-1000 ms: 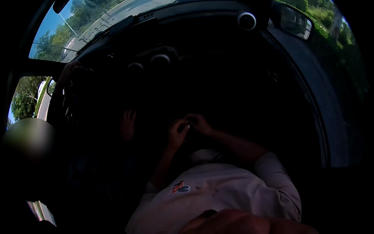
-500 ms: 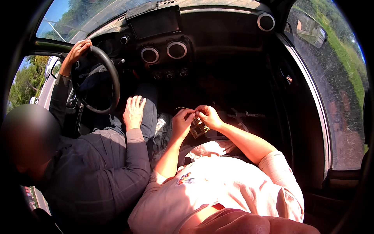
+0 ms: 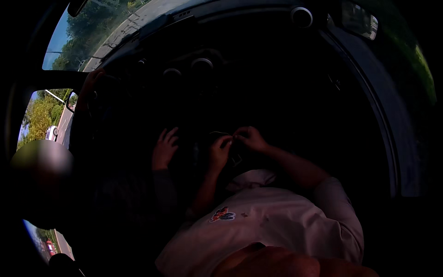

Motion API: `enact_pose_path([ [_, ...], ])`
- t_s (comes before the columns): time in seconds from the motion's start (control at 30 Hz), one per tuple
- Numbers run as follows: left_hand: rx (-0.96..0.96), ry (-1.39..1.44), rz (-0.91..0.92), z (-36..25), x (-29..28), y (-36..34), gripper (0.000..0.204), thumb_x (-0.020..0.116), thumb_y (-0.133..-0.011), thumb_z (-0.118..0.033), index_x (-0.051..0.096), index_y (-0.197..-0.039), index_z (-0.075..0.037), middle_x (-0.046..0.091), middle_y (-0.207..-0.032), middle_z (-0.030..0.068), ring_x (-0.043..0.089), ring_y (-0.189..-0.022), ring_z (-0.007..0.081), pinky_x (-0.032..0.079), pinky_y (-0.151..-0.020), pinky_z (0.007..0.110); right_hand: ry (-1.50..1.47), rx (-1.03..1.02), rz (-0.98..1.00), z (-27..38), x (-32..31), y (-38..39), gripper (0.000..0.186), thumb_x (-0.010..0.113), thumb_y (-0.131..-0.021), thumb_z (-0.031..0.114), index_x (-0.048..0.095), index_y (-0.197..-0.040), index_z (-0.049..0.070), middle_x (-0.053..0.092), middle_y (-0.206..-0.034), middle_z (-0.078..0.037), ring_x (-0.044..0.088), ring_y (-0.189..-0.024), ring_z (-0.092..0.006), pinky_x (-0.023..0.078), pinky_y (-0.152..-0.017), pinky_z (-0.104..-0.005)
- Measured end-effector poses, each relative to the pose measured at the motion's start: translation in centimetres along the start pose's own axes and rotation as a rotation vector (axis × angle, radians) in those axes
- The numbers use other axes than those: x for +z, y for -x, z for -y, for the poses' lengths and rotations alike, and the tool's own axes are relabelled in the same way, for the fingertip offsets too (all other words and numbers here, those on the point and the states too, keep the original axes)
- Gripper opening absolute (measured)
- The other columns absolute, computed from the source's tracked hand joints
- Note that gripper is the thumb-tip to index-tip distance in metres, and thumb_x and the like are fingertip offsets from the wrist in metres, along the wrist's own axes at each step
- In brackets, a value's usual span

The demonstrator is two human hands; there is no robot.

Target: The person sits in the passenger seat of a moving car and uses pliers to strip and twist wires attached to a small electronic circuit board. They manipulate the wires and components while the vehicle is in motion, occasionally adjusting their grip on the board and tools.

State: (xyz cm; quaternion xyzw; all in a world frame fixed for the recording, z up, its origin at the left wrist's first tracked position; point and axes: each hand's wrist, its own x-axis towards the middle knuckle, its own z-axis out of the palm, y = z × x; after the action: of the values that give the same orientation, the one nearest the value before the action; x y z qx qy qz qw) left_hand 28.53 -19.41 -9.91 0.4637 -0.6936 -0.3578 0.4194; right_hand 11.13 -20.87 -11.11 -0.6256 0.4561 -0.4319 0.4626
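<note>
We're up front inside a car (image 3: 367, 87), folks, and it's dark in here! Toward eleven o'clock, the windshield (image 3: 110, 34), with trees (image 3: 83, 37) and a road (image 3: 134, 24) beyond the glass. Over at nine, a side window (image 3: 39, 113), a wing mirror (image 3: 72, 100) and a white vehicle (image 3: 52, 133) in it. Near twelve, paired round air vents (image 3: 202, 64) glint; at one, another vent (image 3: 302, 17). Between one and two, a second mirror (image 3: 360, 21)!

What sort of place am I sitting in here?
It looks like the front of a car or similar vehicle, though the cabin is very dark. A windshield shows a road outside, a side mirror is at the right, and a round vent has a pale rim.
</note>
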Motion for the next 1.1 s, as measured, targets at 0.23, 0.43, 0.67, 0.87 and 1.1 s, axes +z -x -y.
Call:
enact_pose_path([
  [0.23,0.105,-0.168,-0.025,1.1,-0.7,-2.8,0.015,0.065,-0.08,-0.005,0.064,-0.095,-0.002,0.065,-0.093,0.012,0.063,-0.085,0.0237,0.05,-0.074,0.033,0.114,-0.082,-0.067,-0.5,0.9,-3.0,0.019,0.059,-0.084,0.016,0.065,-0.094,0.001,0.066,-0.083,-0.009,0.062,-0.078,-0.0141,0.05,-0.07,-0.0293],
  [0.43,0.167,-0.157,-0.033,-1.0,-0.5,-1.5,0.016,0.065,-0.078,-0.005,0.063,-0.094,-0.005,0.063,-0.092,0.0122,0.062,-0.087,0.028,0.049,-0.074,0.035,0.015,-0.06,-0.087,-0.6,1.3,-1.9,0.018,0.057,-0.086,0.012,0.062,-0.099,0.0,0.065,-0.082,-0.011,0.063,-0.072,-0.0168,0.051,-0.064,-0.0296],
  [0.67,0.37,-0.299,-0.003,-2.2,0.6,-1.7,0.02,0.067,-0.071,0.001,0.063,-0.09,-0.004,0.063,-0.087,0.0108,0.061,-0.084,0.0277,0.049,-0.074,0.034,-0.228,0.106,-0.114,-0.1,0.3,-1.6,0.018,0.057,-0.087,0.012,0.061,-0.097,-0.003,0.064,-0.082,-0.011,0.063,-0.076,-0.0143,0.051,-0.066,-0.0272],
  [0.87,0.379,-0.253,-0.028,-1.3,0.7,-1.9,0.01,0.066,-0.075,-0.006,0.062,-0.084,-0.003,0.063,-0.083,0.0097,0.061,-0.08,0.0273,0.048,-0.07,0.035,-0.224,0.078,-0.017,-0.2,-0.3,-1.3,0.016,0.054,-0.09,0.009,0.058,-0.098,-0.004,0.063,-0.084,-0.009,0.06,-0.071,-0.0117,0.052,-0.063,-0.0249],
  [1.1,0.287,-0.112,-0.237,-0.8,-0.2,-2.7,0.009,0.065,-0.074,0.006,0.061,-0.081,0.0,0.06,-0.081,0.0105,0.061,-0.076,0.0234,0.048,-0.067,0.03,-0.167,0.038,0.104,1.0,0.6,-1.5,0.013,0.053,-0.09,0.005,0.06,-0.098,-0.003,0.064,-0.081,-0.007,0.059,-0.068,-0.0087,0.05,-0.062,-0.0239],
])
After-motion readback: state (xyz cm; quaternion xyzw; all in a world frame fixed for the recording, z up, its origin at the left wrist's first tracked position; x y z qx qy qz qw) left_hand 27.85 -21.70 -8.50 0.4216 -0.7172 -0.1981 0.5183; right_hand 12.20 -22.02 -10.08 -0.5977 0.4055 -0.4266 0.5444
